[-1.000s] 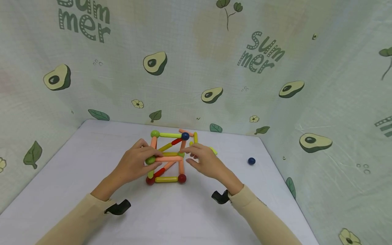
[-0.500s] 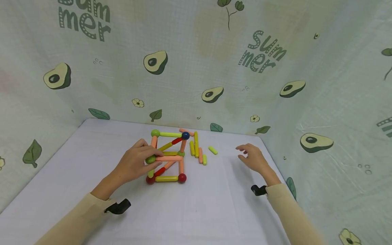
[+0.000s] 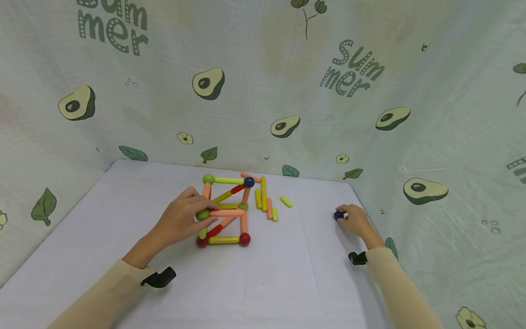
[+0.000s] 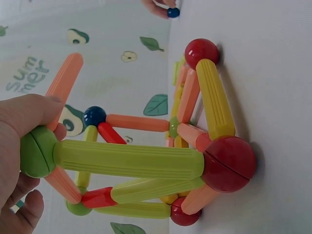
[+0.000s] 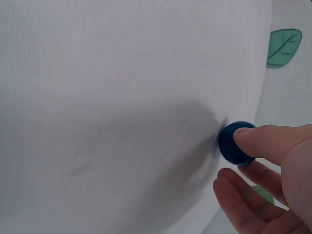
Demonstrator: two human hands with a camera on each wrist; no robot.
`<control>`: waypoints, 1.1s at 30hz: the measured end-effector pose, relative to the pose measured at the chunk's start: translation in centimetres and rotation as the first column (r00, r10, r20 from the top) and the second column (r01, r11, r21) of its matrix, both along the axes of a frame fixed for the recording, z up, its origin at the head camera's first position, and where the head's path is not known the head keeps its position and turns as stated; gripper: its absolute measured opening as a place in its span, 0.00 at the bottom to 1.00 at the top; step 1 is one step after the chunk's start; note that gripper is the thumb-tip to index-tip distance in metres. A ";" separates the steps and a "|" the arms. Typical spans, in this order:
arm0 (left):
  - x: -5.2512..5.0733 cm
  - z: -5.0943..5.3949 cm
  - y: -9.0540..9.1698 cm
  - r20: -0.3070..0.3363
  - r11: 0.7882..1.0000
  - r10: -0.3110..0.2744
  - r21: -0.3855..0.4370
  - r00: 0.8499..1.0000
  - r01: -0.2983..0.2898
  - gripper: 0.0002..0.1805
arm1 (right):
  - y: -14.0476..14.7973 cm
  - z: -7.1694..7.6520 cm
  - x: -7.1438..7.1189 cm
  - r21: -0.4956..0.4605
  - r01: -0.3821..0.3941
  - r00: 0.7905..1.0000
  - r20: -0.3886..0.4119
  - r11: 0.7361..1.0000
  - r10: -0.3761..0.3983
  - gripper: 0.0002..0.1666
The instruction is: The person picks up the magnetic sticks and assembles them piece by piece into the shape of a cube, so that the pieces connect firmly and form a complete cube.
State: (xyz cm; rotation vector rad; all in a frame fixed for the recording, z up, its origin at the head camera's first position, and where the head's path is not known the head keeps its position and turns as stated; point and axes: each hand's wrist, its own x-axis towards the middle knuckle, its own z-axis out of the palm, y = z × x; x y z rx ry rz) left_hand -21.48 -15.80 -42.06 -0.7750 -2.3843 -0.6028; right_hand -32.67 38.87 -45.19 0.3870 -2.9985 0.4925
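A boxy frame of magnetic sticks and balls stands on the table. My left hand grips the green ball at its near upper left corner. From that ball a salmon stick juts out, its far end bare in the left wrist view. Red balls, one of them the red ball, sit at the frame's base. Off to the right, my right hand pinches a dark blue ball between thumb and finger, at the tabletop. Its other fingers are loosely bent.
Loose sticks lie right of the frame: a long yellow stick, a salmon stick and a small lime stick among them. Behind the white table hangs a printed cloth, which also runs along both sides.
My right hand has moved from beside the frame over to the right and down onto the dark blue ball, which it now pinches. The left hand stays on the green ball.
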 end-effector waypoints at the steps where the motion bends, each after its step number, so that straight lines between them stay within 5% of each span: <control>1: 0.0 0.0 0.0 0.002 1.000 0.001 -0.002 1.000 -0.001 0.15 | 0.1 -0.1 0.0 -0.003 0.004 1.000 0.012 1.000 -0.004 0.20; 12: 0.0 0.1 0.0 -0.008 1.000 0.001 -0.005 1.000 -0.001 0.15 | -1.9 -0.7 0.1 -0.066 -0.057 0.996 0.059 0.996 0.061 0.19; 20: -0.2 0.1 0.3 -0.002 1.000 -0.012 -0.001 1.000 0.012 0.14 | -7.6 1.6 2.1 -0.148 -0.165 0.986 -0.003 0.975 0.167 0.19; 28: 0.0 0.2 0.2 -0.012 1.000 -0.009 0.020 1.000 0.009 0.16 | -16.4 5.1 5.6 -0.312 -0.345 0.937 -0.054 0.885 0.346 0.20; 33: -0.1 0.1 0.1 0.013 1.000 -0.008 -0.004 1.000 0.009 0.15 | -20.4 5.8 7.3 -0.362 -0.420 0.903 -0.073 0.832 0.424 0.21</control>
